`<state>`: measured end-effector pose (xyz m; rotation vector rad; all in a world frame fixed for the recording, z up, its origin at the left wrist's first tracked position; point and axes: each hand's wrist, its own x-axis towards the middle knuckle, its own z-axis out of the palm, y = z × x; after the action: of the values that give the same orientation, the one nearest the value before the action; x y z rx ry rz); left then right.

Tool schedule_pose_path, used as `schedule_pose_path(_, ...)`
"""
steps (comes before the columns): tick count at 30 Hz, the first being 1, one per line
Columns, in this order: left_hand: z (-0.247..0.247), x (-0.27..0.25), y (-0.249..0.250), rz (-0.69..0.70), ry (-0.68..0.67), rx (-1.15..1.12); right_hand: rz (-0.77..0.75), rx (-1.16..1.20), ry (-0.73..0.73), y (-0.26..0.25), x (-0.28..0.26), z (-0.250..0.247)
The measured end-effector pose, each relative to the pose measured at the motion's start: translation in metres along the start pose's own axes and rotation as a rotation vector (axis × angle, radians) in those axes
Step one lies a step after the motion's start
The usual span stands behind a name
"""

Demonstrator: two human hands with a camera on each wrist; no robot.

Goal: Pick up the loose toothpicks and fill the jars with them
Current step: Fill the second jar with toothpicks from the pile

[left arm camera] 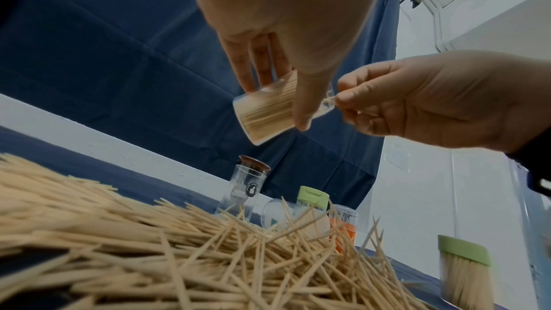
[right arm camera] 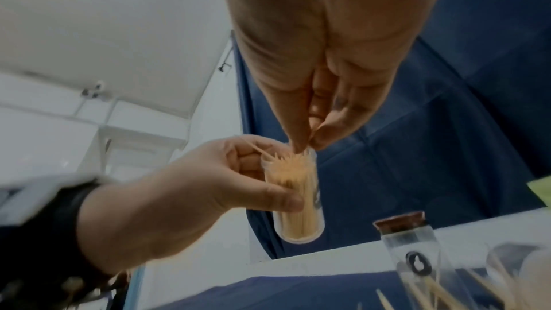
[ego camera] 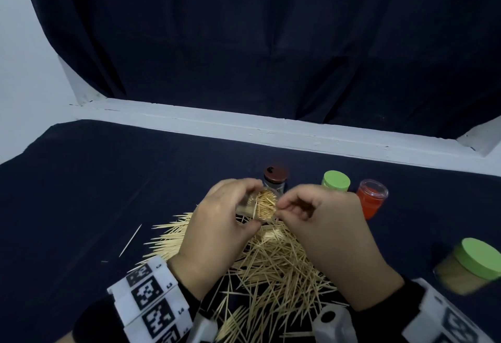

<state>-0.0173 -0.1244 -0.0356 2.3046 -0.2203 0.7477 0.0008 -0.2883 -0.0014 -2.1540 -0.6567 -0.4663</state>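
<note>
While most of the work remains, one jar looks close to full. Left hand [ego camera: 217,223] holds a clear jar [left arm camera: 268,112] tilted above the pile, fingers and thumb wrapped round it; it's packed with toothpicks. Right hand [ego camera: 320,223] has its grip pressed together at the jar mouth, thumb and fingertips [right arm camera: 301,147] pinching what looks like a toothpick or two — blurred, hard to count. Loose toothpicks [ego camera: 271,266] lie in a big heap on the counter [ego camera: 95,193], near side, under both hands, a few strays to the left. Far side: brown-lidded clear jar [ego camera: 275,180], seems nearly empty; green-lidded jar [ego camera: 335,181], contents unclear; red jar [ego camera: 370,201], nothing visible inside. Near right: green-capped jar [ego camera: 466,266], full of toothpicks, closed.
</note>
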Motion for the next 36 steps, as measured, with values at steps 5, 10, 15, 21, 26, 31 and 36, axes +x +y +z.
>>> schedule_pose_path(5,0.001,-0.001,-0.004,0.055,0.024,-0.021,0.005,0.094,0.029,-0.008,0.004,0.006)
schedule_pose_path(10,-0.001,-0.001,-0.004,0.038,0.032,-0.023,0.193,0.398,-0.086,-0.016,-0.002,0.002)
schedule_pose_path(15,0.000,-0.001,-0.005,0.042,0.014,-0.022,0.089,0.336,-0.002,-0.015,-0.004,0.003)
schedule_pose_path(21,0.001,0.000,0.000,0.122,0.035,-0.046,-0.029,0.238,0.094,-0.008,0.004,0.010)
schedule_pose_path(26,-0.002,-0.001,-0.004,0.075,-0.003,-0.085,-0.061,0.282,0.009,-0.014,-0.004,0.007)
schedule_pose_path(31,-0.001,-0.002,-0.002,0.065,0.005,-0.074,-0.107,0.195,0.094,-0.004,-0.004,0.011)
schedule_pose_path(36,0.001,-0.001,-0.001,0.126,0.026,-0.094,-0.077,0.169,0.156,0.003,0.003,0.016)
